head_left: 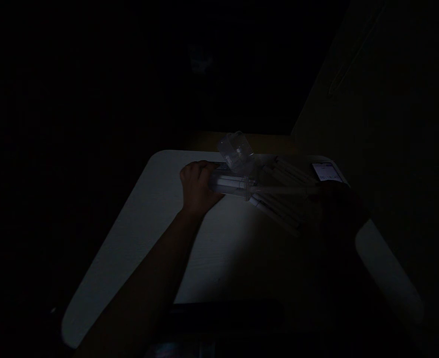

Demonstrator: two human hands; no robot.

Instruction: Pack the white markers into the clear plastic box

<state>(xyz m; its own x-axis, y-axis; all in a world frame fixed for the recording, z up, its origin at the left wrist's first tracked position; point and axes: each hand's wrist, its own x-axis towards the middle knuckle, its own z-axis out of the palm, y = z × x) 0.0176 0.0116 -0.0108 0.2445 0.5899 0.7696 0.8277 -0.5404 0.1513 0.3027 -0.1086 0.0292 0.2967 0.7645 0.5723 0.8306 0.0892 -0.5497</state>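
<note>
L hand [199, 185] grips clear case [228, 191] w/ some pens [234, 181] in, R hand [336, 201] pinches 1 pen [284, 190] at its mouth, loose ones [279, 212] not yet in, on desk [212, 243] betw. hands.

In dim light, our left hand [199, 184] grips a clear case [228, 190], its lid [236, 153] tilted open; our right hand [340, 204], in shadow, holds a pen [284, 190] at the mouth; more pens [277, 214] lie on the white table [137, 214], near a lit phone [325, 172].
</note>
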